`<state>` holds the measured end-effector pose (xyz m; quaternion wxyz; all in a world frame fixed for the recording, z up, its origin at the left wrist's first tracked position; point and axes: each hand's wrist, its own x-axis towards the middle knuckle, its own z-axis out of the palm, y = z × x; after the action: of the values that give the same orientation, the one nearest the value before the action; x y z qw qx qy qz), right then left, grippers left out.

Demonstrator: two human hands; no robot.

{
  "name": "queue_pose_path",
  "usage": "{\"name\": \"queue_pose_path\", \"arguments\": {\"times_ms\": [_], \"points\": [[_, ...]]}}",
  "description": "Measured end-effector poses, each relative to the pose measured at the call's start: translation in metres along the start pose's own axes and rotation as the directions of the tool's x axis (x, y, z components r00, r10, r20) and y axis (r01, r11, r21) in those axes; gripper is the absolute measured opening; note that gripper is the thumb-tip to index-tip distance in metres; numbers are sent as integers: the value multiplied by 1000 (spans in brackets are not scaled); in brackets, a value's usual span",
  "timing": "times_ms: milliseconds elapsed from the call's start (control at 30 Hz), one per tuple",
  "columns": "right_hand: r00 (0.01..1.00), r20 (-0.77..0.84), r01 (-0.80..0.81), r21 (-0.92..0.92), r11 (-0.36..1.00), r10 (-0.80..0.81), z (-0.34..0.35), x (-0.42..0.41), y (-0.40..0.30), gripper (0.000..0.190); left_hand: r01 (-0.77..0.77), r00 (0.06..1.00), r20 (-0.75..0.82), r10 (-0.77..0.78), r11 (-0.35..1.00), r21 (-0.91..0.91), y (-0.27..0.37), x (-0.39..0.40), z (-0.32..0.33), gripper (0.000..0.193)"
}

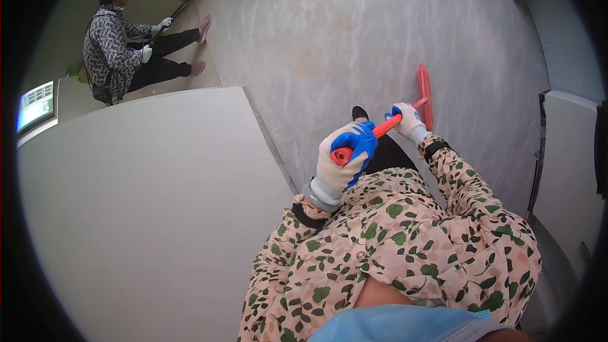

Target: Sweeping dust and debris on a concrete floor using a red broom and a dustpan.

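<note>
My left hand [347,159], in a white knit glove with blue coating, is closed around the hollow end of a red handle. Farther along the same handle, my right hand [408,121], gloved alike, grips it near the head. The red push broom or floor squeegee [425,97] has a long narrow head lying on the grey floor to the right of my hands; whether it has bristles I cannot tell. A black shoe [360,113] shows just beyond my left hand.
A white wall [142,199] with a rough edge fills the left side. Past it, a person [114,42] in a patterned jacket and gloves holds a dark pole. The grey floor [294,23] bears whitish streaks and brownish patches. Another white wall section [567,152] stands at right.
</note>
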<state>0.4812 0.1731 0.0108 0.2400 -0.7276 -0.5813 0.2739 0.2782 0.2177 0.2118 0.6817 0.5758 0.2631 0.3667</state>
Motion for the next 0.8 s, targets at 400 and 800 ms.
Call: {"name": "queue_pose_path", "arguments": {"times_ms": [400,800], "points": [[993,74,-86,-30,996,88,12,55,18,23,-79,996,24,82,992,-99,-46,35,-25,13],[920,211,323,72,944,-330,110,102,-81,7,-202,930,-304,207,978,49,31,-32,-90,23]]}}
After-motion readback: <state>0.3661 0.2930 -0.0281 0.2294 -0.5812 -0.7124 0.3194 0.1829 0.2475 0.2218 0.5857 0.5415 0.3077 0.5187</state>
